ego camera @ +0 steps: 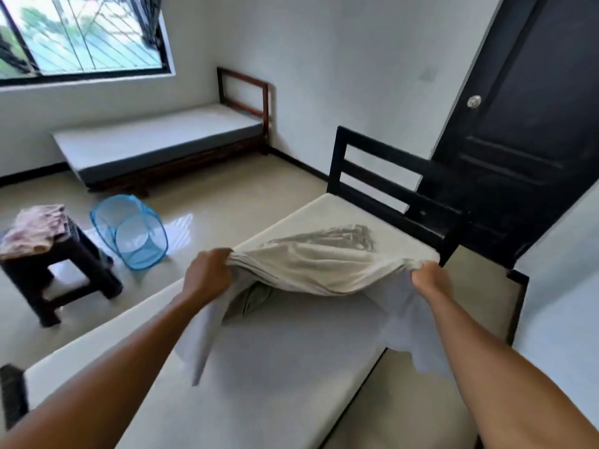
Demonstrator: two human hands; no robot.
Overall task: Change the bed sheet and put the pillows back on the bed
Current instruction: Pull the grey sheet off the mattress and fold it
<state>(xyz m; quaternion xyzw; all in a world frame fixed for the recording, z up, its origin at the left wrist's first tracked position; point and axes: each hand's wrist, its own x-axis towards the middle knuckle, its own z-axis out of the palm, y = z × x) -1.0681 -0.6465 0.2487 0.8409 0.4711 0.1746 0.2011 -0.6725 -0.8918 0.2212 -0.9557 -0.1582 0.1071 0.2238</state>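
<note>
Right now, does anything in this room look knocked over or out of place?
Yes. The blue mesh hamper lies tipped on its side on the floor, next to the dark stool. Crumpled pinkish cloth is heaped on that stool. Nothing else stands out.

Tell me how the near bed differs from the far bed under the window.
The near bed has a black frame; the far bed a reddish-brown one. The near bed's mattress is cream, the far bed's grey. The left hand and right hand hold a sheet over the near bed, not the far bed. Both are narrow, with open headboards.
</note>
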